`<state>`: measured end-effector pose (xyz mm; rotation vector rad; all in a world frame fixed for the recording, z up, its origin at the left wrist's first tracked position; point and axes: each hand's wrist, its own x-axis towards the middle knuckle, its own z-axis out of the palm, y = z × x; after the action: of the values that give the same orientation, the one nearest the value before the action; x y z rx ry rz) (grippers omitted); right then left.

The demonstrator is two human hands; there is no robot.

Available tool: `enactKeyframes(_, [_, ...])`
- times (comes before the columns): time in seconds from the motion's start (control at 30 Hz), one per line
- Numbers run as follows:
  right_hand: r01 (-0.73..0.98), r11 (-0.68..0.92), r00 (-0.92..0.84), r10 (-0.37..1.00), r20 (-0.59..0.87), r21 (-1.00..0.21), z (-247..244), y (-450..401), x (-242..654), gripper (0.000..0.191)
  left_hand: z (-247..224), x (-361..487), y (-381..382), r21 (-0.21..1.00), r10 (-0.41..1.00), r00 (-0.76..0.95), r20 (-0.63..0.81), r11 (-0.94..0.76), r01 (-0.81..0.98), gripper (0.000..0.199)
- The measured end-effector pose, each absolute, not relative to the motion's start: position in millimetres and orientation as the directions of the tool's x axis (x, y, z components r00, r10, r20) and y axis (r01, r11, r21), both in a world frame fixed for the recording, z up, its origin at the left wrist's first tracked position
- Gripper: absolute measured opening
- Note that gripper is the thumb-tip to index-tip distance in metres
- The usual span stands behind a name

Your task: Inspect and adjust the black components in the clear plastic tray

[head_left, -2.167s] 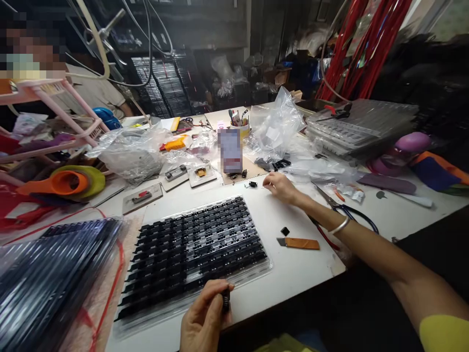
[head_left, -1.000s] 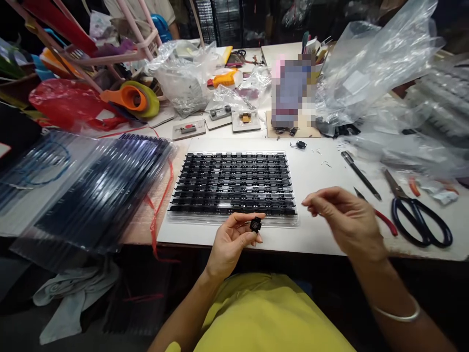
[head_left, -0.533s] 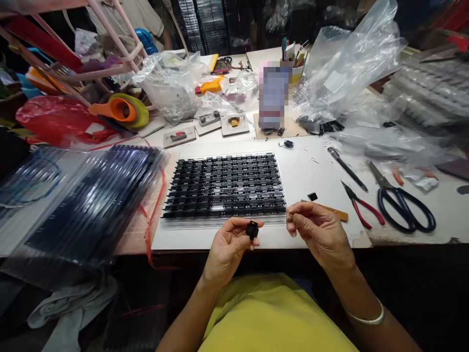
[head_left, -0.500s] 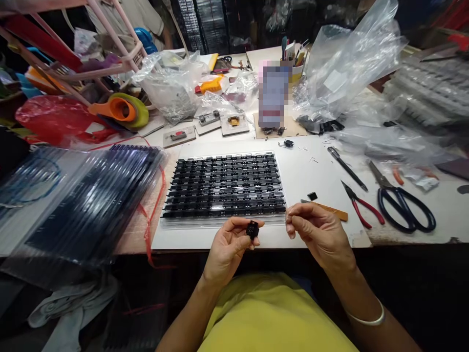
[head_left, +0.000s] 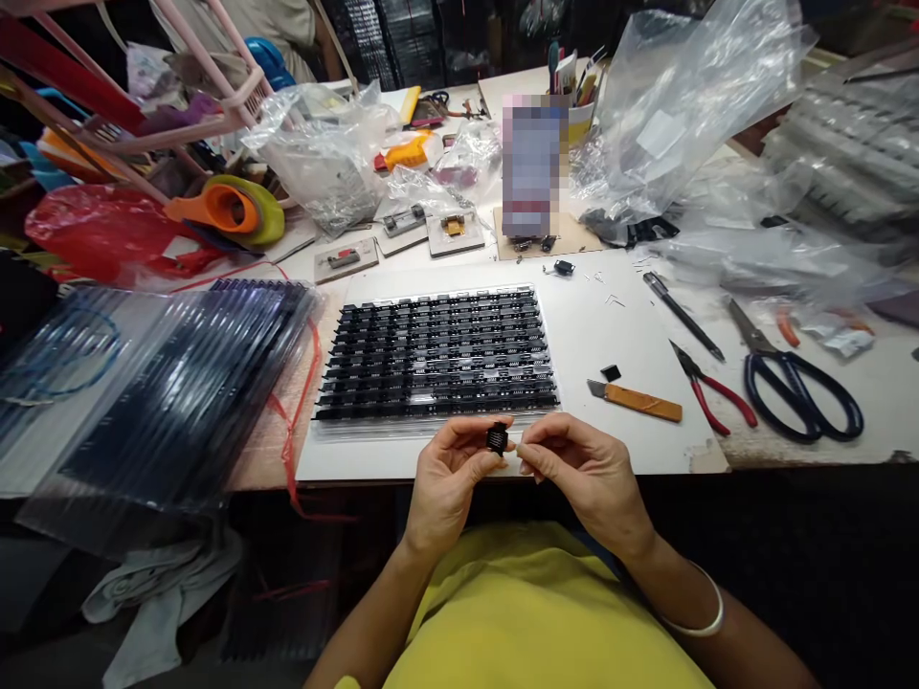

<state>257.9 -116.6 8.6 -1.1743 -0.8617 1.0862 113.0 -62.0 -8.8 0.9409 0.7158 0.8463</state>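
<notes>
Between the thumb and fingers of my left hand [head_left: 449,483] is a small black plastic part [head_left: 497,438] with a row of pale pins on its face. My right hand [head_left: 589,474] is right beside it, thumb and index finger pinched together close to the part's right side. Whatever sits in that pinch is too small to make out. Just beyond both hands lies a clear plastic tray [head_left: 431,428], filled with rows of similar black parts [head_left: 437,354].
Right of the tray lie a craft knife [head_left: 642,402], a small black piece [head_left: 610,372], red-handled pliers [head_left: 718,397], scissors [head_left: 800,392] and a pen [head_left: 682,316]. Clear plastic tubes [head_left: 179,383] are stacked at left. Plastic bags [head_left: 323,153] crowd the back.
My right hand has moved left, from near the knife to beside the black part. The knife is now uncovered. My left hand still holds the part, and the view has shifted slightly.
</notes>
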Motion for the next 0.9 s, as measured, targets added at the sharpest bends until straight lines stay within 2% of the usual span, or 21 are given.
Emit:
enactKeyframes(0.13, [-0.173, 0.007, 0.289, 0.956, -0.044, -0.985, 8.8, -115.7, 255.6, 0.01, -11.3, 112.9, -62.2, 0.922, 0.862, 0.492, -0.117, 0.279, -0.27, 0.025])
enactKeyframes(0.23, [-0.114, 0.027, 0.296, 0.955, -0.008, -0.993, 7.2, -116.1, 253.6, 0.01, -13.1, 112.7, -61.3, 0.946, 0.877, 0.478, -0.055, 0.2, -0.257, 0.025])
enactKeyframes(0.4, [0.143, 0.161, 0.309, 0.93, 0.199, -0.976, 0.5, -116.1, 250.4, 0.006, -13.9, 113.7, -62.2, 0.958, 0.882, 0.468, -0.048, 0.174, -0.23, 0.025])
enactKeyframes(0.57, [0.337, 0.265, 0.28, 0.888, 0.365, -0.903, 0.4, -113.5, 248.5, 0.011, -11.8, 116.2, -63.8, 0.925, 0.897, 0.44, -0.039, 0.199, -0.324, 0.026])
enactKeyframes(0.9, [0.387, 0.243, 0.27, 0.893, 0.361, -0.889, -0.4, -110.6, 247.5, 0.011, -8.9, 118.7, -63.8, 0.96, 0.905, 0.423, 0.044, 0.079, -0.268, 0.016])
